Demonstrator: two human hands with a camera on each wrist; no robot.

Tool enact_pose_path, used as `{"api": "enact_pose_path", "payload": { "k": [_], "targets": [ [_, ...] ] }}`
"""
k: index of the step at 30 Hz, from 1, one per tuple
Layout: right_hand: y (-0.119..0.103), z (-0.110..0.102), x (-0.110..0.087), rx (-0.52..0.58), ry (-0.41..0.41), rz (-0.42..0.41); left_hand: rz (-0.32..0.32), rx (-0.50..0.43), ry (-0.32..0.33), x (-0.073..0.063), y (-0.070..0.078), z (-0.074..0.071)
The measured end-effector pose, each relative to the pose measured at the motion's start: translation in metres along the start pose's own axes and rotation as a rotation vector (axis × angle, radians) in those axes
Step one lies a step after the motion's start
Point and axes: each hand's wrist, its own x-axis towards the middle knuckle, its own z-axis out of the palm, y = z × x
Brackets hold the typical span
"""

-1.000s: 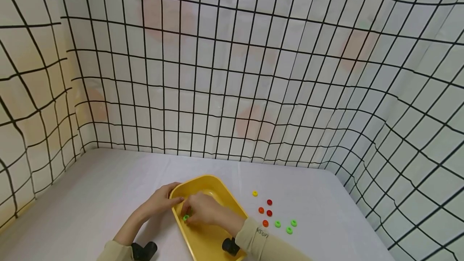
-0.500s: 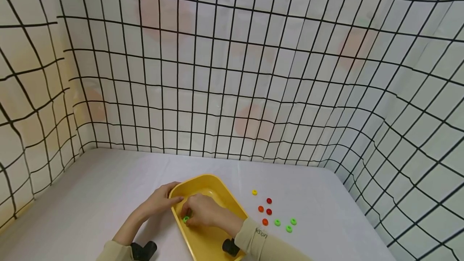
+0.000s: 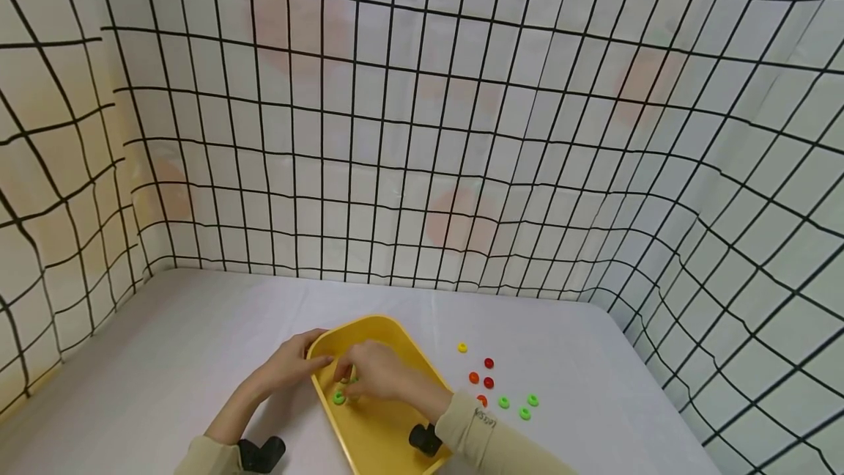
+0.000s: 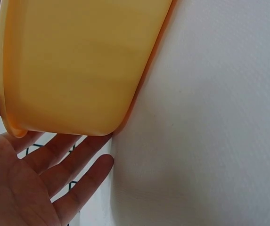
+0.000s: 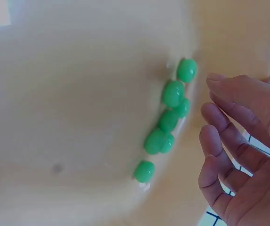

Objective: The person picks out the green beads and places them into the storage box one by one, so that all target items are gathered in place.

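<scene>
A yellow tray (image 3: 376, 438) lies at an angle on the table. My left hand (image 3: 290, 365) holds its far left corner, thumb over the rim; in the left wrist view the fingers (image 4: 71, 160) lie against the outer wall. Inside the tray is my right hand (image 3: 374, 370), its fingers loosely bent with nothing between them. Beside its fingertips, several green beads (image 5: 168, 121) sit in a row along the tray wall in the right wrist view. From the head, one green bead (image 3: 339, 397) shows well, the others mostly hidden by the right hand.
Right of the tray lie a yellow bead (image 3: 462, 347), red beads (image 3: 489, 383), orange beads (image 3: 473, 377) and green beads (image 3: 524, 413). One orange bead is partly covered by the right sleeve (image 3: 488, 431). Black netting (image 3: 409, 167) over pale cloth encloses the table.
My right hand has come off the green bead at the tray's left wall and shifted slightly right, its fingers parting. The left hand and tray stay put.
</scene>
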Motion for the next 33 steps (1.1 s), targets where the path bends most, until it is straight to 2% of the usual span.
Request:
{"api": "enact_pose_path", "payload": {
  "k": [7, 10, 14, 17, 25, 33],
  "targets": [
    [0.006, -0.016, -0.008, 0.096, 0.028, -0.006, -0.036, -0.014, 0.016, -0.001, 0.002, 0.002],
    [0.01, -0.025, -0.013, 0.091, 0.045, 0.002, -0.052, -0.018, 0.024, -0.001, 0.003, 0.003],
    [0.017, -0.038, -0.02, 0.104, 0.087, 0.031, -0.064, -0.009, 0.03, -0.001, 0.006, 0.003],
    [0.025, -0.049, -0.027, 0.158, 0.122, 0.063, -0.081, -0.004, 0.037, -0.002, 0.007, 0.004],
    [0.066, -0.074, -0.061, 0.197, 0.249, 0.129, -0.078, -0.009, 0.04, -0.003, 0.006, 0.004],
    [0.113, -0.076, -0.105, 0.185, 0.292, 0.271, -0.087, 0.002, 0.044, -0.001, 0.005, 0.003]
  ]
}}
